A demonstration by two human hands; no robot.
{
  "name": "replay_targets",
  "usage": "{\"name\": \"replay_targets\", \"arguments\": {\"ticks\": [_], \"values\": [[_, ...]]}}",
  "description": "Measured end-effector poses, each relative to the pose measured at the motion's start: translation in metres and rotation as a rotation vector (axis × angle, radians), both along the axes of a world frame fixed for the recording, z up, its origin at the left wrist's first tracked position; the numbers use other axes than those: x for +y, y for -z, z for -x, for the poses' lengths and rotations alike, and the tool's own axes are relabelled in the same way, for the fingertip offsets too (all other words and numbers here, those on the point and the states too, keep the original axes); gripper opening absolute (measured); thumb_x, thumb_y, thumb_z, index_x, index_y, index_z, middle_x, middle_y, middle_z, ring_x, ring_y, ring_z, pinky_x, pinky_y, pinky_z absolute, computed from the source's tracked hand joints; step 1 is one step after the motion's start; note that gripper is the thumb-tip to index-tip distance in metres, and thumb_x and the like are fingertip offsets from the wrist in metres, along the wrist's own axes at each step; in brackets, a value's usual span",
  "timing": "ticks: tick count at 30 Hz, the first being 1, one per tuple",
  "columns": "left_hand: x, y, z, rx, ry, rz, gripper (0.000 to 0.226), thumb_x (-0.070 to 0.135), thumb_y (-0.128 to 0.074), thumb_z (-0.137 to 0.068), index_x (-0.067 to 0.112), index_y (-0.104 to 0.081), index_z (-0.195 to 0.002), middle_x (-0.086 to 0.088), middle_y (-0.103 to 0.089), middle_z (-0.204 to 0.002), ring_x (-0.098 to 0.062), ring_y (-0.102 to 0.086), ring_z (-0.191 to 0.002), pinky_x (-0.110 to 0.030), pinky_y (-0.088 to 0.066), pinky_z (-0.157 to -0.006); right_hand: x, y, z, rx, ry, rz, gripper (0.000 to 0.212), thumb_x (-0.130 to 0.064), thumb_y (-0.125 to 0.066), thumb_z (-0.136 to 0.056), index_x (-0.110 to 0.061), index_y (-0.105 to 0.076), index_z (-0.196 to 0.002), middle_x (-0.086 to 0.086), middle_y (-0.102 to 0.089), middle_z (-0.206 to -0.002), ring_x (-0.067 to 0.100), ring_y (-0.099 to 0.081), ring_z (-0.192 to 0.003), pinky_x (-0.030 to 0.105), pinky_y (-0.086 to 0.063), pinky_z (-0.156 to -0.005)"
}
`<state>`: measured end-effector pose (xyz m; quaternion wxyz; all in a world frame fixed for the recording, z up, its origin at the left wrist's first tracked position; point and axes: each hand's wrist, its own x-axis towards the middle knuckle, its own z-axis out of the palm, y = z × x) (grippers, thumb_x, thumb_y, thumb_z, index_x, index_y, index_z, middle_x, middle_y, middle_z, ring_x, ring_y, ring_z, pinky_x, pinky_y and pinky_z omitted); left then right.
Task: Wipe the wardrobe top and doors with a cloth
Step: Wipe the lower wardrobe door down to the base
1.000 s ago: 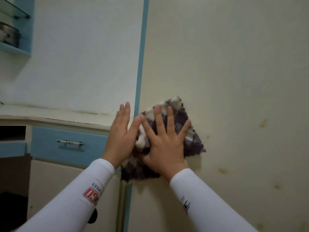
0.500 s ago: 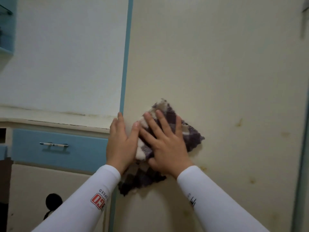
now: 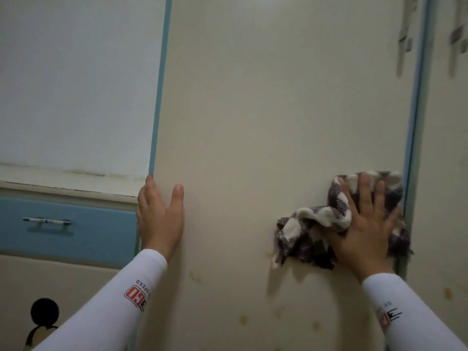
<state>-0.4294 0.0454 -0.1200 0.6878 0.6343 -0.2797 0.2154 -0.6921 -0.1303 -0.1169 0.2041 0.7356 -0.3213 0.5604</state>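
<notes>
Right hand spread flat, fingers splayed, palm pressing the cloth against the cream wardrobe door, close to the door's right edge and its blue trim strip. Not closed around the cloth, only pinning it to the panel. Left hand open and laid flat at the door's left edge, thumb on the door face, fingers reaching round toward the blue edge strip; nothing in its grasp. White sleeves on both arms, the left sleeve carrying a red-and-black printed logo.

Cloth checked in dark purple and white, towel-like in texture, bunched and crumpled. A thick white-and-purple fold rolled up just left of the palm, darker rumpled corners hanging loose below and to the left, a further part showing beyond the fingertips and to the right of the hand.

Door surface matt cream, with several small yellowish-brown stains scattered below the hands. Left of the door, a blue drawer front with a slim bar handle, under a pale worn ledge. At upper right, blurred pale handles on either side of the blue strip.
</notes>
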Motion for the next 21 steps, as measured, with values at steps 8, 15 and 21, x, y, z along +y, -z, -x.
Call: {"name": "replay_targets", "arguments": {"ticks": [8, 15, 21], "values": [[0.009, 0.001, -0.006, 0.015, 0.103, 0.012, 0.054, 0.036, -0.038, -0.096, 0.017, -0.023, -0.144, -0.006, -0.022, -0.151, -0.021, -0.020, -0.138, -0.036, -0.015, -0.111, 0.003, 0.062, -0.003, -0.185, 0.016, -0.258, 0.100, -0.086, -0.013, -0.070, -0.022, -0.030, -0.145, 0.008, -0.011, -0.156, 0.033, -0.003, -0.142, 0.071, -0.003, -0.102], [0.018, 0.005, -0.011, -0.019, 0.188, -0.023, 0.050, 0.037, -0.031, -0.098, 0.020, -0.022, -0.145, -0.002, -0.021, -0.152, -0.015, -0.020, -0.138, -0.022, -0.013, -0.101, 0.022, 0.100, -0.038, -0.078, 0.026, -0.096, 0.088, -0.073, -0.031, -0.068, -0.038, -0.008, -0.145, 0.001, 0.002, -0.156, 0.033, -0.003, -0.141, 0.076, -0.004, -0.096], [0.026, 0.012, -0.018, -0.046, 0.304, 0.005, 0.049, 0.034, -0.030, -0.099, 0.028, -0.018, -0.145, 0.006, -0.019, -0.153, -0.006, -0.019, -0.137, -0.018, -0.011, -0.104, 0.075, 0.102, -0.120, 0.124, -0.041, 0.112, 0.082, -0.070, -0.033, -0.072, -0.034, -0.016, -0.144, 0.002, 0.014, -0.156, 0.030, 0.010, -0.142, 0.069, 0.003, -0.100]]}}
